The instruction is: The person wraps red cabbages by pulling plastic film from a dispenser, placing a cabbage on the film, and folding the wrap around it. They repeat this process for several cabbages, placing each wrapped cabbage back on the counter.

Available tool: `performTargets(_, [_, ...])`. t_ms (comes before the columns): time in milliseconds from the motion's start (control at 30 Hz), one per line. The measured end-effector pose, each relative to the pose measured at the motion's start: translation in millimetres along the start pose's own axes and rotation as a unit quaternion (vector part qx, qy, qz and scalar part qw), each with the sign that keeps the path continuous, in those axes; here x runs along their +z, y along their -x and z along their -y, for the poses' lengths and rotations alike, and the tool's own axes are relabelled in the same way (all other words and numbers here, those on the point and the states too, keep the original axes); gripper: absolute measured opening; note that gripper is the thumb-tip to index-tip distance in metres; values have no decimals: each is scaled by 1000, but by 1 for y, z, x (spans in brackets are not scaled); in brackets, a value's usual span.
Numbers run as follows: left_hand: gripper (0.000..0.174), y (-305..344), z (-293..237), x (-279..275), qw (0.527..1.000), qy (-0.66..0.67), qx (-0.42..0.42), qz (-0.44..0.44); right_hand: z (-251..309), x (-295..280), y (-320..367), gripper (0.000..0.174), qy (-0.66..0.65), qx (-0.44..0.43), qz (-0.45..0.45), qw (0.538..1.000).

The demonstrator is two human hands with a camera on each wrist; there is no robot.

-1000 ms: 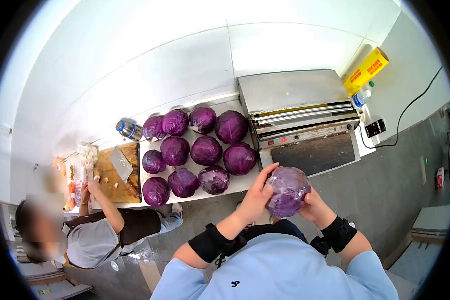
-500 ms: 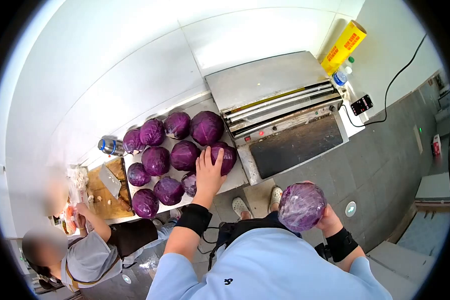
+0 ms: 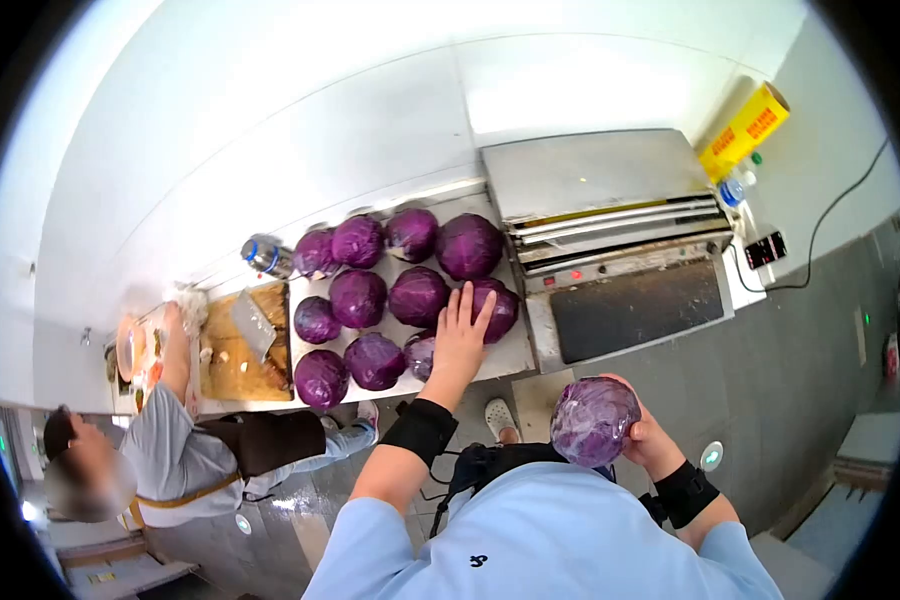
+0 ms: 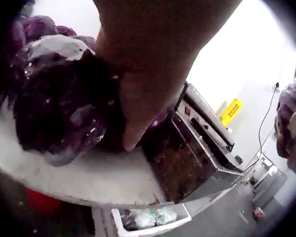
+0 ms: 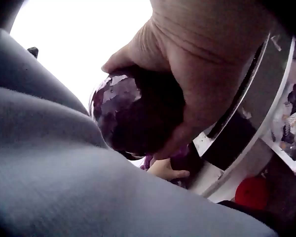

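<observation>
A red cabbage in clear film [image 3: 592, 418] is held in front of the body by my right hand [image 3: 648, 432], whose fingers and thumb wrap its right side. In the right wrist view this cabbage [image 5: 121, 111] is close to the blue shirt. My left hand [image 3: 460, 340] rests with spread fingers on another red cabbage [image 3: 504, 312] at the right end of the rows. Its palm and wrist partly cover a neighbouring cabbage [image 3: 419, 354] at the front. More red cabbages [image 3: 358, 298] stand in rows on the white counter [image 3: 515, 352].
A film-wrapping machine [image 3: 610, 180] with a dark plate stands right of the cabbages. Beyond it are a yellow roll [image 3: 745, 132], a bottle [image 3: 732, 191], and a phone [image 3: 766, 250] near a black cable. At left, another person [image 3: 185, 440] stands by a cutting board [image 3: 220, 365] with a cleaver [image 3: 254, 325].
At first both hands held the wrapped cabbage. My left hand let go and moved left onto a cabbage on the counter. The right hand kept the wrapped one. The other person's arm reached farther forward.
</observation>
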State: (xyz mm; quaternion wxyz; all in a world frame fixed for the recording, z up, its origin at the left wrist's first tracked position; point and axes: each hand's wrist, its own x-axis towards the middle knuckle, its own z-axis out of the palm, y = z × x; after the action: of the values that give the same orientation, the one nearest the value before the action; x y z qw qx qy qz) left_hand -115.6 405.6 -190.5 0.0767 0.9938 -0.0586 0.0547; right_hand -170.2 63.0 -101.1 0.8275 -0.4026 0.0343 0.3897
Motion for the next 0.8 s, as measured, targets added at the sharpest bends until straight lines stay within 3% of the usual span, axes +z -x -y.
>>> performTargets(167, [116, 48, 12, -30, 997, 34, -67, -35, 7, 29, -20, 115, 25, -1, -8, 1000])
performTargets(300, [107, 73, 27, -18, 994, 84, -64, -42, 25, 64, -36, 113, 81, -30, -10, 996])
performTargets(333, [95, 61, 27, -35, 992, 93, -42, -80, 31, 70, -42, 113, 94, -46, -2, 995])
performTargets(500, [70, -36, 62, -72, 991, 117, -11, -68, 48, 89, -49, 122, 115, -106, 14, 988])
performTargets(567, [72, -83, 70, -81, 996, 90, -12, 23, 47, 83, -44, 125, 121, -120, 2, 985])
performTargets(633, [84, -128, 73, -70, 986, 118, -74, 88, 47, 75, -38, 128, 140, -131, -10, 981])
performTargets(667, [104, -148, 76, -56, 983, 108, -95, 116, 49, 71, -35, 130, 158, -135, -14, 978])
performTargets(733, [117, -175, 72, -50, 977, 60, -94, 179, 60, 64, -31, 130, 197, -136, -13, 971])
performTargets(767, [123, -186, 70, -47, 972, 36, -97, 212, 60, 47, -34, 126, 281, -175, 12, 944])
performTargets(800, [134, -191, 69, -41, 965, 17, -111, 238, 65, 50, -34, 124, 253, -151, 16, 956])
